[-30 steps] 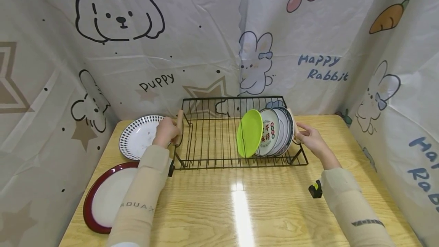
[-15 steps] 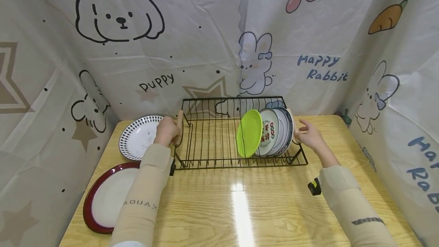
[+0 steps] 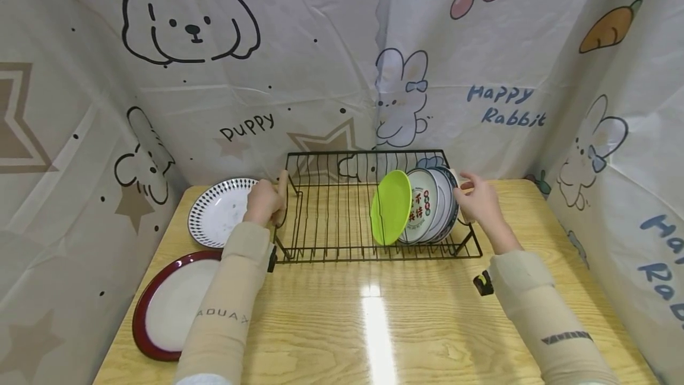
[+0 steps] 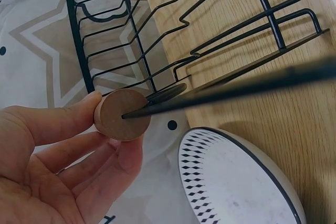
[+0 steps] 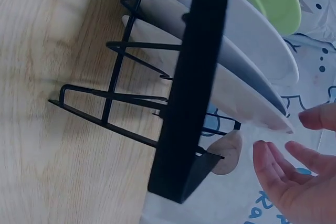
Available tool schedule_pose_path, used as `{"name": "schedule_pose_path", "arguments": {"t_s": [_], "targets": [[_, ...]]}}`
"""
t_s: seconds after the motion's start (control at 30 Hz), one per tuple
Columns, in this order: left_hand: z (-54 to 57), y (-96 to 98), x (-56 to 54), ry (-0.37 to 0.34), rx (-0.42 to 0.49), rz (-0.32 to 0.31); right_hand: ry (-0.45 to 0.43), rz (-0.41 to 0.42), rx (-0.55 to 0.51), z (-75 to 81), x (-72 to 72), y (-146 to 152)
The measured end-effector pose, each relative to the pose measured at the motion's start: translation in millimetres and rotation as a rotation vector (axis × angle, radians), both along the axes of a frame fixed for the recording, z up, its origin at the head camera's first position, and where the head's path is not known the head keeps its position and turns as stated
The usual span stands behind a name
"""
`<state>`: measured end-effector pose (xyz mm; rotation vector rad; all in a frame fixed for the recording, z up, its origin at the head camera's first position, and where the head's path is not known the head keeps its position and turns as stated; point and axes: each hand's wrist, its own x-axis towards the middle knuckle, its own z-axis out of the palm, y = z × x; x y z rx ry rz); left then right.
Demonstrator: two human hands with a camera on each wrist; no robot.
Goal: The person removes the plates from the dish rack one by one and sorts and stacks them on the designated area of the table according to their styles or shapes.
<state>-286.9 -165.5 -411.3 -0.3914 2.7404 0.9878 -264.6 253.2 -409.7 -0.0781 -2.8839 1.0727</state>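
Observation:
A black wire dish rack (image 3: 374,260) stands on the table. My left hand (image 3: 263,201) grips its left wooden handle (image 4: 123,115), fingers and thumb around the round end. My right hand (image 3: 483,204) hovers at the rack's right end, beside the right wooden handle (image 5: 227,153). In the right wrist view its fingers are loosely bent, with a gap between them and both handle and plates. In the rack's right half lean a lime green plate (image 3: 392,208), a white plate with red characters (image 3: 422,224), and further pale plates (image 5: 252,100) behind, partly hidden.
Left of the rack lies a white plate with a diamond-patterned rim (image 3: 221,210), partly behind my left hand. Nearer is a maroon-rimmed plate (image 3: 141,325), partly covered by my left sleeve. A printed cloth (image 3: 320,94) hangs close behind the rack.
My right hand has come off the right handle and shifted up and left toward the plates' edges. My left hand keeps its grip. The rack and plates stay in place.

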Motion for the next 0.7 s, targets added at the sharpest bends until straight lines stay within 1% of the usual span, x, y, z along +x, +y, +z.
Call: {"name": "schedule_pose_path", "arguments": {"t_s": [0.23, 0.47, 0.57, 0.7], "targets": [[-0.5, -0.3, -0.2, 0.01, 0.004, -0.005, -0.076, 0.072, 0.016, -4.4, 0.8, -2.4], [0.0, -0.3, 1.0, 0.023, 0.004, -0.011, -0.108, 0.102, 0.026, -4.1, 2.2, -5.9], [-0.6, -0.9, 1.2, 0.022, 0.003, -0.013, -0.108, 0.106, 0.037, -3.9, 2.5, -6.9], [-1.4, -0.7, 1.8, 0.024, 0.0, -0.01, -0.08, 0.114, 0.064, -5.0, 2.4, -7.2]]}}
